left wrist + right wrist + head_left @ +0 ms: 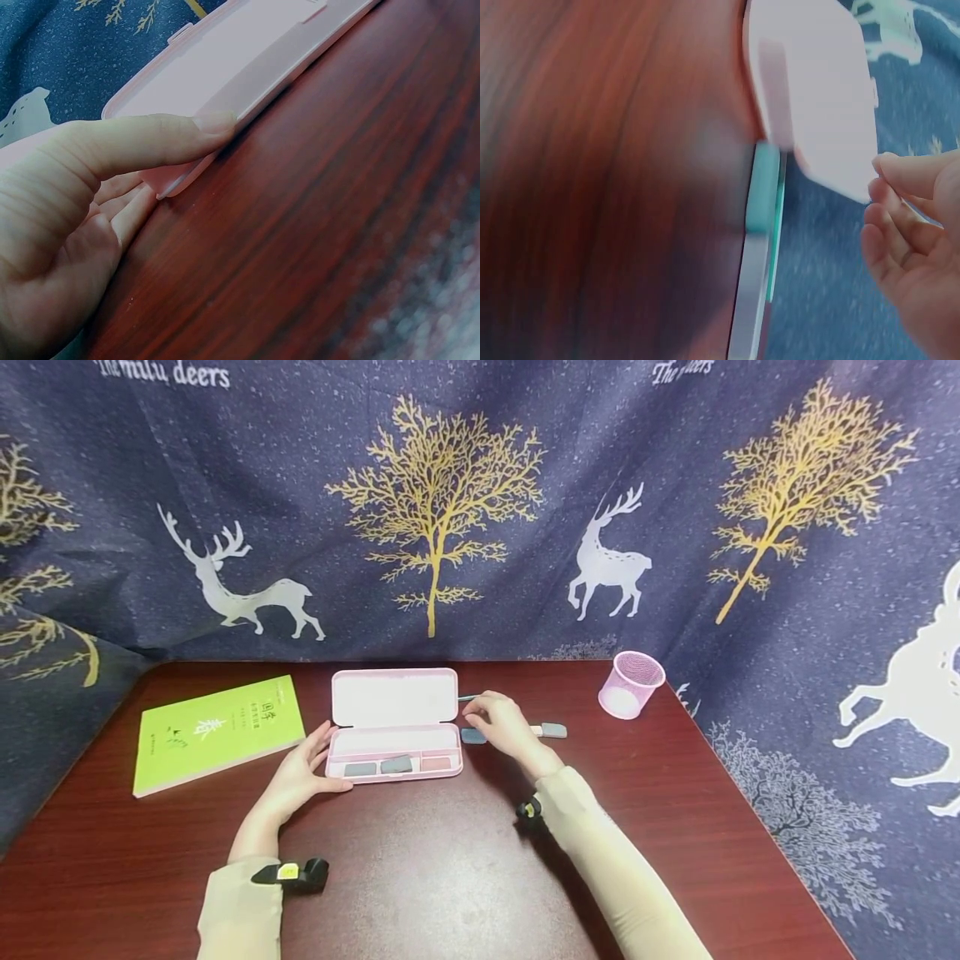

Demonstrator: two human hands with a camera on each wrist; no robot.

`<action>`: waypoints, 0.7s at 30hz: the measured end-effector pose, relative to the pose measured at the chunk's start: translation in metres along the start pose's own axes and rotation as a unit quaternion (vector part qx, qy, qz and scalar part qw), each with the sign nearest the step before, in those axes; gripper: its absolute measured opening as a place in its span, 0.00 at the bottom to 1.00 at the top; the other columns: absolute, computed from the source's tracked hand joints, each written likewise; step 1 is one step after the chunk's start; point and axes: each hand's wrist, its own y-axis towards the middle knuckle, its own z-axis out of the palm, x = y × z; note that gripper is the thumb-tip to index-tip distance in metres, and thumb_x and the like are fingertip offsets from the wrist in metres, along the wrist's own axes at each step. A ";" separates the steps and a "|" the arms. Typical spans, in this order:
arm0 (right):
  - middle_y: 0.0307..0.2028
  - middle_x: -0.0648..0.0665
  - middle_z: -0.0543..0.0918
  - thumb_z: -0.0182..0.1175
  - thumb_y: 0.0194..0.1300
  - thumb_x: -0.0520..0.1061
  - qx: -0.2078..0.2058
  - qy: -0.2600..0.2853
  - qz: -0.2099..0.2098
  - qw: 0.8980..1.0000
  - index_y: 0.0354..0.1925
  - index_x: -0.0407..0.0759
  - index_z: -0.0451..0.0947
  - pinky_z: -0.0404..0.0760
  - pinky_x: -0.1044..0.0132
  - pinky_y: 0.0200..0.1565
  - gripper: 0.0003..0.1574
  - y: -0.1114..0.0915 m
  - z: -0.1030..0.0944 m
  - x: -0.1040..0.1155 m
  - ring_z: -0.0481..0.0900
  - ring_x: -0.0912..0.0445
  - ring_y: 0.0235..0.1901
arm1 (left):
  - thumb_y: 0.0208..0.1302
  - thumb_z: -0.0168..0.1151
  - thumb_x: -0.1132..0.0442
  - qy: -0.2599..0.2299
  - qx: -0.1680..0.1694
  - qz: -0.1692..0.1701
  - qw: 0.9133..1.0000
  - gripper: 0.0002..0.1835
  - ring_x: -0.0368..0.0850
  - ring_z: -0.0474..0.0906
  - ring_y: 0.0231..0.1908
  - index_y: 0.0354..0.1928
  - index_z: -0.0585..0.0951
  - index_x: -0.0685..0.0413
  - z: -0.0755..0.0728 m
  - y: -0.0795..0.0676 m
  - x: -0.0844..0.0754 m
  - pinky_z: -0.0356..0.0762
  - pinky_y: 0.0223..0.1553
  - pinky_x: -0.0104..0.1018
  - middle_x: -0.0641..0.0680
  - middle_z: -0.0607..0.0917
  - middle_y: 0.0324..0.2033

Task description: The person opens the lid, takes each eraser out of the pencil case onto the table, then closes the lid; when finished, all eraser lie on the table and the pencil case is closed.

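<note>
On glossy table (420, 877), left hand (300, 772) grips rectangular pink case (386, 742); right hand (506, 725) beside smooth lid (393, 697), hold unclear

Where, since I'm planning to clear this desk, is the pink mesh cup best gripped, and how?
Grip the pink mesh cup by its wall just below the rim, probably best from the front: it stands upright, round and open-topped, so its curved outside should suit a wrapping hold. Patterned cloth rises behind it, while bare table lies in front.
</note>
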 end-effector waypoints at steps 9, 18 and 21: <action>0.38 0.43 0.85 0.61 0.65 0.41 0.054 -0.006 -0.026 0.998 0.40 0.39 0.84 0.82 0.61 0.44 0.07 0.011 0.026 0.041 0.83 0.51 0.40 | 0.48 0.78 0.64 -0.001 -0.001 -0.004 1.000 0.63 0.65 0.54 0.73 0.77 0.43 0.59 0.000 0.000 0.001 0.61 0.69 0.52 0.66 0.52 0.75; 0.40 0.46 0.85 0.63 0.65 0.42 0.096 -0.010 -0.026 0.995 0.41 0.41 0.85 0.82 0.71 0.42 0.08 0.015 0.052 0.075 0.82 0.54 0.41 | 0.47 0.78 0.64 0.000 -0.002 0.001 1.000 0.63 0.66 0.55 0.73 0.77 0.43 0.60 0.000 0.000 0.001 0.62 0.68 0.50 0.67 0.53 0.75; 0.40 0.46 0.85 0.63 0.65 0.42 0.110 -0.030 -0.044 0.993 0.42 0.42 0.85 0.81 0.72 0.42 0.08 0.015 0.060 0.083 0.82 0.55 0.41 | 0.48 0.78 0.64 0.000 -0.001 0.000 1.000 0.63 0.66 0.55 0.73 0.77 0.43 0.59 0.000 0.000 0.002 0.62 0.68 0.50 0.67 0.53 0.75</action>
